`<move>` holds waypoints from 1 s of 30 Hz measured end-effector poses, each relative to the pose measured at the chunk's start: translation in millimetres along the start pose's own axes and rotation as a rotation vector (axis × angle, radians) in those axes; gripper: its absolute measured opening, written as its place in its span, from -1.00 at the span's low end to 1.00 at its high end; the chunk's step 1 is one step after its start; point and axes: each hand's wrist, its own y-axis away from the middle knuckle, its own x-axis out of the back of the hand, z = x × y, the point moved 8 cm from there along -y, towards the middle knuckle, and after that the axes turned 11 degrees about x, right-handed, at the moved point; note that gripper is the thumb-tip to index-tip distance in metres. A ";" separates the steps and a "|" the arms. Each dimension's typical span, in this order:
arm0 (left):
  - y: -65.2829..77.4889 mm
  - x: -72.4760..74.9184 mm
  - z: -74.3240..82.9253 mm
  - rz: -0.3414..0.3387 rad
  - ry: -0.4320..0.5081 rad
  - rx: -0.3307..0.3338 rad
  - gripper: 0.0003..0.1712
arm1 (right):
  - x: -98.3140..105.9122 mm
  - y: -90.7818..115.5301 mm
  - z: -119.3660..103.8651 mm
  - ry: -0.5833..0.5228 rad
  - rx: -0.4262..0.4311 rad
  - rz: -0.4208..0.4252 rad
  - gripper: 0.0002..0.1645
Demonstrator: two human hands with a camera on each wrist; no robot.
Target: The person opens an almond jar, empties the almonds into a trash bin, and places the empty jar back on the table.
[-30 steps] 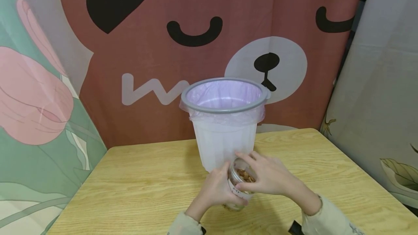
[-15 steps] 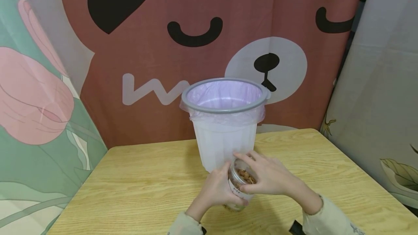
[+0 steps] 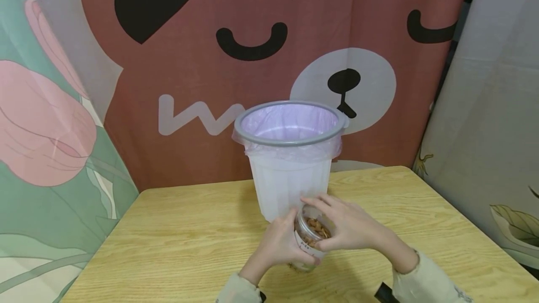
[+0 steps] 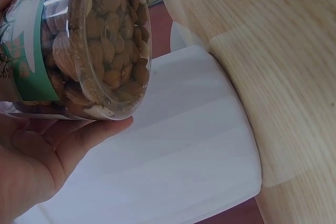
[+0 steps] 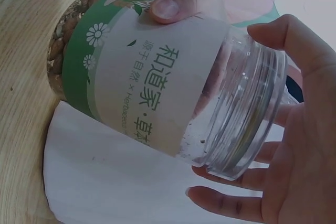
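A clear plastic jar (image 3: 306, 247) of almonds (image 4: 113, 45) is held tilted in front of the white bin. My left hand (image 3: 278, 242) grips its body, thumb across the label (image 5: 136, 72), which is white and green with flowers and lettering. My right hand (image 3: 353, 228) spans the jar's top. In the right wrist view the thumb and fingers curl round the clear, ridged lid (image 5: 254, 114) from opposite sides. Through the top, brown almonds show inside. The jar's bottom faces down in the left wrist view, packed with nuts.
A white bin (image 3: 290, 181) with a grey rim and pink liner bag stands on the wood-grain table (image 3: 181, 242), just behind the hands. Printed curtains (image 3: 202, 74) hang behind and at both sides. A dark object (image 3: 385, 292) shows by the right sleeve.
My right thumb and fingers have shifted slightly round the jar's top, the thumb moving a little right. The left hand keeps its hold, and the jar stays nearly in place.
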 end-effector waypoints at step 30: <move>-0.9 -3.1 1.9 0.002 -0.054 -0.030 -0.05 | 2.4 -1.4 1.1 0.147 -0.149 -0.036 -0.03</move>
